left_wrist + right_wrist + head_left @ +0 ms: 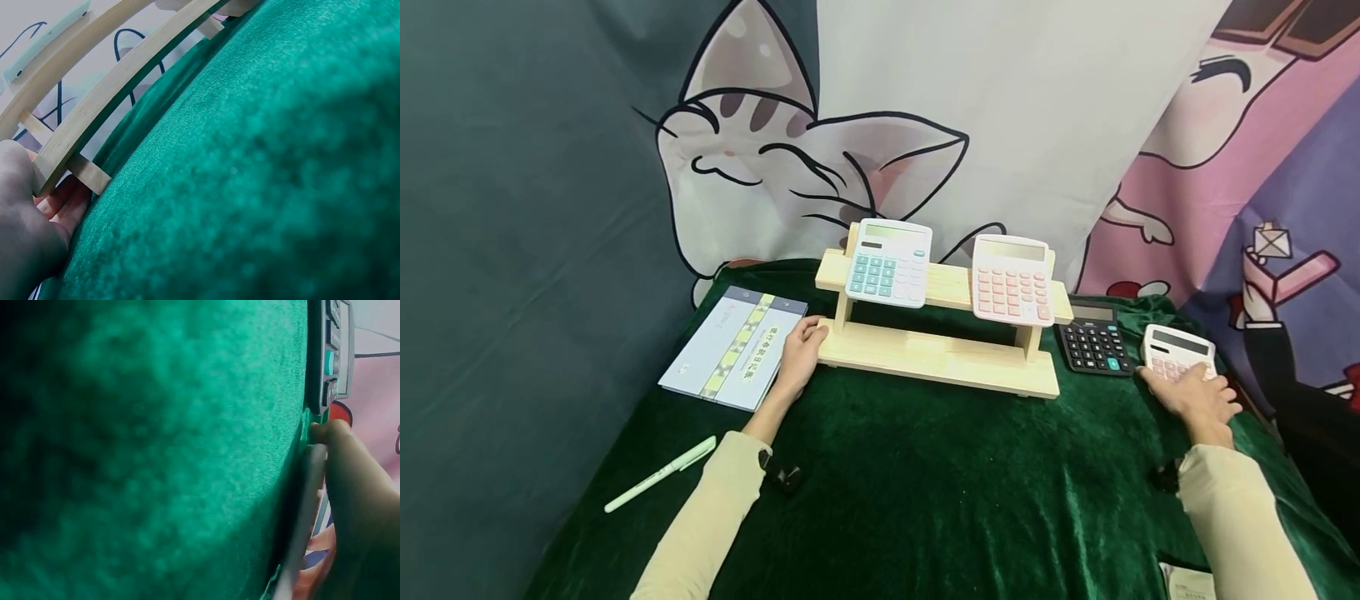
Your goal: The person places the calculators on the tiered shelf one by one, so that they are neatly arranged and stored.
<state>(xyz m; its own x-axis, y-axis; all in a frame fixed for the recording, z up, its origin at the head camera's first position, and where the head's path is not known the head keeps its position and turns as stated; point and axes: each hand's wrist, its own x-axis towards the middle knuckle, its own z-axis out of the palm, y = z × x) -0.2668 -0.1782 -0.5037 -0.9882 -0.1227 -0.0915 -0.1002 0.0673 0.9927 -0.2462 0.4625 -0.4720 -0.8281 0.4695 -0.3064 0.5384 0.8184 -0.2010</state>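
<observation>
My left hand (801, 358) grips the left end of a two-tier wooden stand (940, 358). In the left wrist view, the fingers reach beneath the end of its lower board (103, 103). A white calculator with blue keys (891, 262) and another with pink keys (1013, 282) lean side by side on the upper board. Over to the right, my right hand (1201, 404) holds a smaller white calculator with pink keys (1176, 342), thumb at its near left edge and fingers at the right. The hand hides its lower part.
Between the stand and my right hand lies a black calculator (1096, 340). A blue-grey notebook (730, 346) is left of the stand, with a pale green pen (661, 473) nearer. Green velvet cloth (940, 483) covers the table; a printed curtain (1037, 108) hangs behind. A pale booklet (1189, 583) lies at the front right.
</observation>
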